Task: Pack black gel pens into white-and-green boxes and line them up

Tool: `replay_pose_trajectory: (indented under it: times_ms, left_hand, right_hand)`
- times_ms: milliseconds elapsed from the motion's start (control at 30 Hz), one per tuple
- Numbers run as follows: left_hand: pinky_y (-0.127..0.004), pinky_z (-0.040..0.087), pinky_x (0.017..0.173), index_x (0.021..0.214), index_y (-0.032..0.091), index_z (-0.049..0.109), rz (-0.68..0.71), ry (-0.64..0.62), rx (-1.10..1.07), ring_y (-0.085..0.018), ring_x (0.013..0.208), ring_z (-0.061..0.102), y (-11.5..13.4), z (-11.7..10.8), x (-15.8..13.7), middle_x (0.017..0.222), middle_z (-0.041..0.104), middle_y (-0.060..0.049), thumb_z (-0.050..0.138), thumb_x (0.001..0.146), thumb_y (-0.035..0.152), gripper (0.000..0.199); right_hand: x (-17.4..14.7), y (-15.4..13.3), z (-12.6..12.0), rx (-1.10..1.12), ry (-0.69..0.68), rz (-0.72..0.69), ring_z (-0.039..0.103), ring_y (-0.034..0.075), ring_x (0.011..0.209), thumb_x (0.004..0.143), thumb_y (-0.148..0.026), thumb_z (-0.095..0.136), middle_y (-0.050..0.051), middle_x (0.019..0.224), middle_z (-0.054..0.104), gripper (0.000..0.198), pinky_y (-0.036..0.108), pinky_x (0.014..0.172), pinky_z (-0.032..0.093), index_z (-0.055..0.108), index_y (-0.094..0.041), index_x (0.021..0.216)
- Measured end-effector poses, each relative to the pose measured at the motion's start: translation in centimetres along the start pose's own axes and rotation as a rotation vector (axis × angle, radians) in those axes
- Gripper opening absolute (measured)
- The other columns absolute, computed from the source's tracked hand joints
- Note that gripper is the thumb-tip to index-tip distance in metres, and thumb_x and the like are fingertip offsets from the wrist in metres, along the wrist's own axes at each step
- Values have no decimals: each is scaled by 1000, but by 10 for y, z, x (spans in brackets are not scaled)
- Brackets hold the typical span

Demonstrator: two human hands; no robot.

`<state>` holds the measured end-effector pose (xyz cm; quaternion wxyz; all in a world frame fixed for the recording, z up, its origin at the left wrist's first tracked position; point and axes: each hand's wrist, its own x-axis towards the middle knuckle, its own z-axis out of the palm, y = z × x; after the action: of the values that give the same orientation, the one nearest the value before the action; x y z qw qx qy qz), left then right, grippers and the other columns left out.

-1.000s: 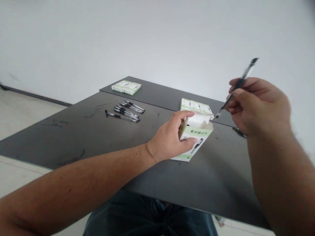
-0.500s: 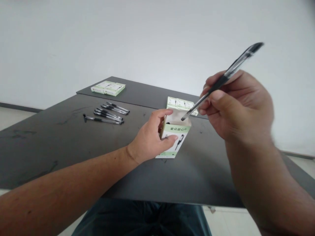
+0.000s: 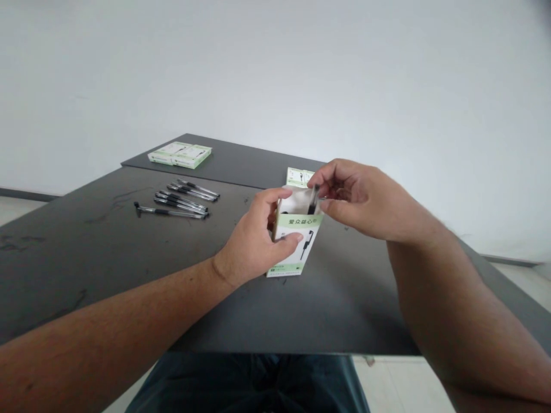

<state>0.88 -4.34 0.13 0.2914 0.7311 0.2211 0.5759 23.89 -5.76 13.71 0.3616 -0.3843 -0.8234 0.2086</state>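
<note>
Table surface, left: dark grey table, marked with streaks and smudges; a seam divides the near section from the rear section.
Single loose pen: loose pen, lying flat on the near section, cap end to the left, clip turned outward.
Pen group: several clear-barrelled pens with black grips, lying just beyond the loose pen, side by side and roughly parallel.
Rear-left stock: two flat boxes, white and green, lying side by side on the rear section.
Left hand: left hand, clasped around the left side of the open carton, thumb pressed on the printed front, index finger along the top edge.
Open carton: open carton, white and green, mouth upward, slightly tilted; a dark tip shows inside at the left of the opening.
Rear-right stock: flat boxes, behind the carton, partly hidden by the right hand.
Inserted pen: upright pen, in the carton mouth at its right side, lower part hidden by the front panel.
Right hand: right hand, fingers curled, thumb and fingertips beside the upright pen; cannot tell whether they pinch it.
</note>
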Motion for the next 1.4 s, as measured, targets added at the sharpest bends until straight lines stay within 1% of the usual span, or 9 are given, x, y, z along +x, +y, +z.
replay_pose_trajectory:
  times_ms: [167, 333, 500, 700, 900, 1000, 1100, 1267, 1400]
  left_hand:
    - [-45, 68, 102, 154, 31, 51, 23, 2, 27, -32, 132, 75, 0, 0, 1, 151, 69, -13, 86, 88, 19, 75]
    - [-46, 68, 106, 156, 28, 54, 68, 0, 96, -32, 136, 75, 4, -3, 2, 153, 70, -14, 83, 92, 21, 71]
    - [-49, 59, 122, 158, 23, 61, 171, -59, 284, -31, 141, 72, 8, -11, 5, 153, 72, -14, 79, 102, 28, 59]
    - [-51, 53, 130, 150, 22, 71, 321, -17, 431, -28, 151, 65, 23, -19, 13, 159, 70, -14, 53, 117, 25, 37]
    - [-45, 64, 115, 135, 28, 68, 325, 34, 311, -24, 135, 75, 22, -15, 10, 144, 77, -8, 60, 115, 22, 23]
    - [-44, 70, 100, 148, 35, 57, 249, 61, 137, -24, 126, 79, 13, -11, 6, 150, 72, -9, 63, 115, 27, 34]
    - [-44, 70, 99, 155, 36, 55, 271, 57, 166, -25, 123, 79, 13, -12, 6, 147, 73, -10, 66, 114, 27, 44]
    - [-46, 64, 114, 130, 27, 72, 441, 28, 431, -25, 128, 76, 30, -17, 14, 133, 81, -7, 67, 111, 19, 21]
    - [-50, 63, 115, 127, 30, 73, 386, 16, 444, -26, 125, 77, 36, -19, 13, 132, 82, -7, 67, 111, 25, 17]
  right_hand:
    - [0, 3, -11, -7, 37, -46, 68, 18, 81, 85, -17, 83, 2, 96, 72, 33, 33, 69, 55, 77, -24, 117]
    - [-3, 17, -1, 75, 154, -127, 70, 18, 87, 86, -22, 86, 2, 106, 72, 49, 32, 72, 60, 69, -27, 132]
    - [-25, 49, 32, 177, 347, -166, 66, 14, 81, 95, -22, 81, 1, 110, 70, 34, 29, 67, 57, 65, -30, 124]
    - [-42, 58, 54, 28, 243, -263, 75, 23, 106, 105, -30, 77, 6, 122, 77, 23, 37, 83, 65, 74, -31, 128]
    - [-44, 48, 63, -27, 315, -328, 77, 28, 125, 108, -30, 75, 9, 138, 79, 18, 44, 92, 68, 73, -31, 126]
    - [-46, 49, 76, 152, 416, -286, 79, 23, 106, 109, -30, 74, 7, 139, 77, 32, 40, 81, 67, 58, -35, 135]
    - [-48, 47, 82, 190, 447, -284, 79, 23, 99, 109, -31, 74, 5, 132, 77, 48, 42, 79, 67, 47, -39, 148]
    - [-48, 40, 72, -29, 408, -392, 74, 29, 124, 107, -32, 76, 8, 133, 78, 36, 52, 106, 63, 67, -34, 141]
    - [-50, 32, 68, -42, 371, -363, 74, 28, 123, 108, -32, 75, 7, 128, 80, 24, 51, 111, 60, 73, -33, 131]
